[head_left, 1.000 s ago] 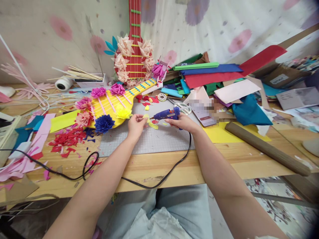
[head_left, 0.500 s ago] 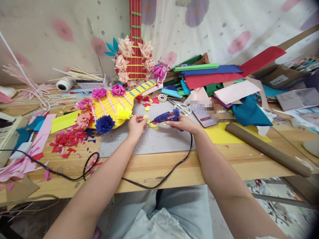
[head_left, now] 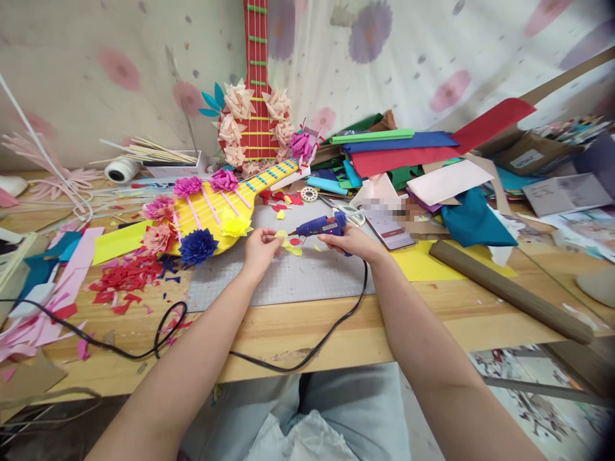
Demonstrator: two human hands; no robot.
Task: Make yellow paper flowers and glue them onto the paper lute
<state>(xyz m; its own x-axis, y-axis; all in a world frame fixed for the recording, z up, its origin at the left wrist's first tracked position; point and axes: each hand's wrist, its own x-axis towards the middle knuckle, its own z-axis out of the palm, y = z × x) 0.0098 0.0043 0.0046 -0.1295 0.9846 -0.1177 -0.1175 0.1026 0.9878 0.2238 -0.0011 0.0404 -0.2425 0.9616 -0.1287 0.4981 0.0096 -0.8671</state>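
Note:
My right hand (head_left: 353, 242) is wrapped round a blue glue gun (head_left: 318, 226), its nozzle pointing left. Between the fingertips of my left hand (head_left: 262, 251) is a small yellow paper piece (head_left: 283, 239), close to the nozzle. More yellow scraps lie on the grey cutting mat (head_left: 288, 285) below. Left of my left hand rests a yellow paper-covered guitar (head_left: 202, 214) with paper flowers on its body, among them a dark blue flower (head_left: 198, 247) and a yellow flower (head_left: 235, 224).
A red guitar (head_left: 257, 128) stands at the back. White-handled scissors (head_left: 353, 214) and a phone (head_left: 390, 227) lie right of the glue gun. A brown tube (head_left: 509, 291) lies at the right. The black cord (head_left: 307, 358) runs along the front edge. Red scraps (head_left: 127, 275) are heaped left.
The view has shifted slightly. Both hands stay nearly in place, with the glue gun nozzle still beside the yellow paper piece.

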